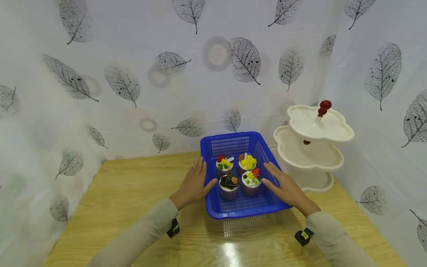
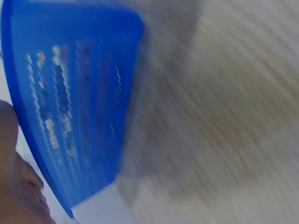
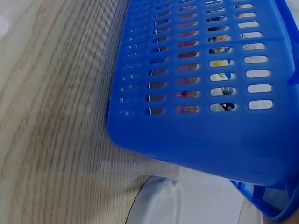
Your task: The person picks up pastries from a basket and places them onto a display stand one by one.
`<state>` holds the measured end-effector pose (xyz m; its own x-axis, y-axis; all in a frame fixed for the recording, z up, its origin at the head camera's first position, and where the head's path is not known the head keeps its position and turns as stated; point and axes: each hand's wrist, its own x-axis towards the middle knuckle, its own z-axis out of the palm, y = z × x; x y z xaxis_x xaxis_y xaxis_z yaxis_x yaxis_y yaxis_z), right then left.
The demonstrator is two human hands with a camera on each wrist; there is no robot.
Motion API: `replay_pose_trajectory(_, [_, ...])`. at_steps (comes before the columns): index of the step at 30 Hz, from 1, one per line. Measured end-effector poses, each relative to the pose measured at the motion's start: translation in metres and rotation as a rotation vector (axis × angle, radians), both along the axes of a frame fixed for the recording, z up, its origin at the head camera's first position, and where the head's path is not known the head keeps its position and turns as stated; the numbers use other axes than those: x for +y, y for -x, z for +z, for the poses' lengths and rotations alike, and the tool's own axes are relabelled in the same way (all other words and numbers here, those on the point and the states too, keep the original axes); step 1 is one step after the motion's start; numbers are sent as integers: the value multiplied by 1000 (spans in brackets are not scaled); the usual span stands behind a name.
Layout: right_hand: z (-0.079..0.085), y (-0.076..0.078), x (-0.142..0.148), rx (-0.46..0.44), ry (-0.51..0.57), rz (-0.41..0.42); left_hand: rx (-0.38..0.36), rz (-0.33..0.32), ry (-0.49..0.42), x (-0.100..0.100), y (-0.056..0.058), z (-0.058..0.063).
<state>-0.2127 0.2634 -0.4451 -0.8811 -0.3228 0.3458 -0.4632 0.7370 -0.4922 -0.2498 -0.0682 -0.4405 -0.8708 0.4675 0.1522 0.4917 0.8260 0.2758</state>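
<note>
A blue plastic basket (image 1: 233, 214) with slotted walls holds several cups of dessert, topped with fruit pieces and cream, such as the dark-topped cup (image 1: 229, 186) and the strawberry-topped cup (image 1: 251, 182). My left hand (image 1: 193, 183) lies at the basket's left rim, fingers straight and thumb across the edge. Over the right rim reaches my right hand (image 1: 287, 188), its extended fingers and thumb pointing inward near the cups. In the left wrist view the basket wall (image 2: 84, 93) is blurred beside the hand's fingers (image 2: 21, 186). The right wrist view shows mostly the basket's outer wall (image 3: 201, 135).
To the right stands a white three-tier stand (image 1: 308, 148) with red knobs, close to the basket. The wooden table (image 1: 140, 185) meets a leaf-patterned curtain (image 1: 180, 92) at the back and sides. Part of a white tier (image 3: 156, 200) shows past the basket in the right wrist view.
</note>
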Motion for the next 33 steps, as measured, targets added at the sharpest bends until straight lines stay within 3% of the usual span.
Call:
replay_pose_trajectory(8, [-3, 11, -4, 5, -38, -3, -105, -56, 96, -8, 19, 4])
replay_pose_trajectory(15, [-2, 12, -7, 11, -36, -24, -100, -86, 122, -8, 28, 4])
replay_pose_trajectory(28, [5, 12, -9, -47, -35, -37, -158, -66, 94, -5, 26, 8])
replay_pose_trajectory(33, [13, 12, -15, -138, 54, -12, -160, -50, 98, -1, 24, 9])
